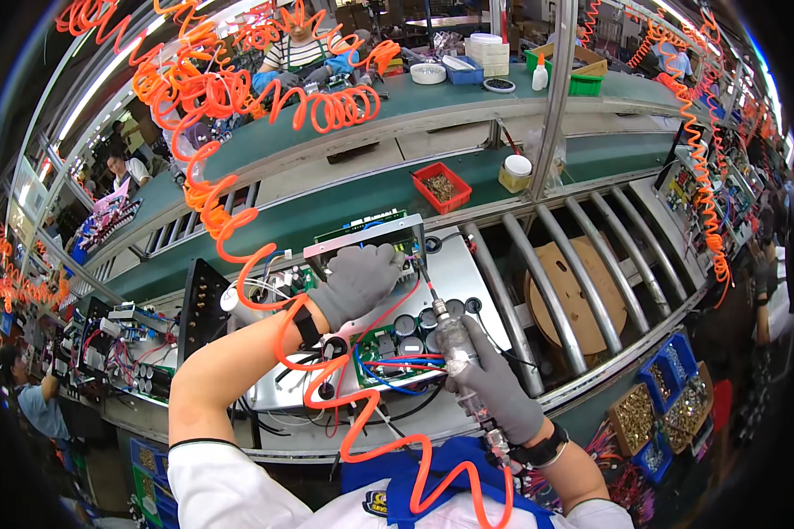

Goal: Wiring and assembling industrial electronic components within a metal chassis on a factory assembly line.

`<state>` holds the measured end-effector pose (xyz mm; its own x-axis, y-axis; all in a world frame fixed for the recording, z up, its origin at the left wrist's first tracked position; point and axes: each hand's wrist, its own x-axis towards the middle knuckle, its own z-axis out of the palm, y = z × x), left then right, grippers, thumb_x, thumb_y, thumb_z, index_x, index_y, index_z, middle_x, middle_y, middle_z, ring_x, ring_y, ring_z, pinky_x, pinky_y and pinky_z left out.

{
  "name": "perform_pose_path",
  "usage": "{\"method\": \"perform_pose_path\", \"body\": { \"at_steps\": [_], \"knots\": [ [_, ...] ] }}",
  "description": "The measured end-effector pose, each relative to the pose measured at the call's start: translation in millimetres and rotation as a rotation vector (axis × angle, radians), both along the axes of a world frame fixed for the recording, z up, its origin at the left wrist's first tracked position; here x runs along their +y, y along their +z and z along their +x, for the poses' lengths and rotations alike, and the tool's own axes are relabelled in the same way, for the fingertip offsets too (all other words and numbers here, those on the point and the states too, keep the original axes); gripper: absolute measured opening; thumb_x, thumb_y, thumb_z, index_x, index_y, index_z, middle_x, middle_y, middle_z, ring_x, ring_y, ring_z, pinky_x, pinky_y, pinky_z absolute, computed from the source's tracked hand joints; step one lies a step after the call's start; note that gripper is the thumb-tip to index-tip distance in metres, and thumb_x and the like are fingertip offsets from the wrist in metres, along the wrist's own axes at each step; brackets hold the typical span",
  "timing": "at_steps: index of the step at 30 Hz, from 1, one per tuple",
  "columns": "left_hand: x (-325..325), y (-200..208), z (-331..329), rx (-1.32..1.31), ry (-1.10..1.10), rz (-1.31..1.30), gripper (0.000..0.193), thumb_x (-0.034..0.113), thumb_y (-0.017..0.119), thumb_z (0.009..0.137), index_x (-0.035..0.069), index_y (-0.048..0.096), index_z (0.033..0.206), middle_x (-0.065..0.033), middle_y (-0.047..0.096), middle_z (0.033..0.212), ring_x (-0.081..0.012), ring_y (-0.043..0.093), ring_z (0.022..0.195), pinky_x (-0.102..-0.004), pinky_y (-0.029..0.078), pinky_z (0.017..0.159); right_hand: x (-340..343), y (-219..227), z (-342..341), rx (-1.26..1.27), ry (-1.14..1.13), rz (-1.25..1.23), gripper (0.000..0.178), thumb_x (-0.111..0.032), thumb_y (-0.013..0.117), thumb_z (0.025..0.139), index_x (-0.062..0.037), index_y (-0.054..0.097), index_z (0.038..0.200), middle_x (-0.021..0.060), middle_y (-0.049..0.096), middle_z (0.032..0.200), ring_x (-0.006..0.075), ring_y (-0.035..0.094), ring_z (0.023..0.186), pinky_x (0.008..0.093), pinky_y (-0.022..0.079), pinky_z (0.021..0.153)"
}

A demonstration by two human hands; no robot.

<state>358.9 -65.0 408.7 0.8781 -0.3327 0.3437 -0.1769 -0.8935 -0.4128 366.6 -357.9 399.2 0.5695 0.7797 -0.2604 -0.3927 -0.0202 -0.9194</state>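
My right hand [500,388], in a grey glove, is wrapped round a pneumatic screwdriver [454,339] with an orange coiled air hose [362,448]. Its thin bit points away from me, toward the right end of a metal bracket [366,233]. My left hand [362,284], gloved too, is closed on that bracket, with its fingertips near the bit. A green circuit board stands behind the bracket. Beneath lies a silver metal chassis [481,304] carrying black capacitors [405,325] and red and blue wires. The bit's very tip is hard to make out.
Steel rollers [560,291] lie right of the chassis, above a round cardboard piece [577,296]. A red bin [442,187] of small fasteners sits behind. Other wired assemblies [141,344] stand left, and screw boxes [670,401] at lower right. Across the green bench sits a co-worker [300,53].
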Motion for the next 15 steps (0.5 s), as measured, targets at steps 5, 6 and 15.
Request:
{"method": "perform_pose_path", "body": {
  "at_steps": [5, 6, 15],
  "knots": [
    [-1, 0, 0, -0.017, -0.008, 0.029, 0.025, 0.020, 0.062, 0.084, 0.014, 0.071, 0.106, -0.0022, 0.054, 0.081, -0.0186, 0.060, 0.069, -0.0364, 0.045, 0.050, 2, 1, -5, 0.063, -0.008, 0.058, 0.086, -0.018, 0.064, 0.092, -0.0107, 0.014, 0.161, 0.0100, 0.060, 0.104, 0.0125, 0.060, 0.075, 0.0278, 0.050, 0.061],
    [-1, 0, 0, -0.022, 0.000, 0.035, 0.025, 0.021, 0.062, 0.084, 0.014, 0.071, 0.106, -0.0023, 0.055, 0.081, -0.0187, 0.061, 0.069, -0.0364, 0.045, 0.050, 3, 0, -7, 0.086, -0.014, 0.088, 0.086, -0.017, 0.063, 0.091, -0.0106, 0.014, 0.161, 0.0098, 0.060, 0.103, 0.0126, 0.060, 0.074, 0.0274, 0.050, 0.061],
    [-2, 0, 2, 0.032, 0.055, 0.041, 0.027, 0.021, 0.062, 0.084, 0.013, 0.070, 0.108, -0.0040, 0.056, 0.084, -0.0201, 0.063, 0.071, -0.0370, 0.047, 0.053, 15, -12, -15, 0.012, -0.089, 0.110, 0.085, -0.025, 0.061, 0.088, -0.0109, 0.019, 0.160, 0.0091, 0.060, 0.096, 0.0133, 0.059, 0.075, 0.0270, 0.048, 0.062]
  ]
}}
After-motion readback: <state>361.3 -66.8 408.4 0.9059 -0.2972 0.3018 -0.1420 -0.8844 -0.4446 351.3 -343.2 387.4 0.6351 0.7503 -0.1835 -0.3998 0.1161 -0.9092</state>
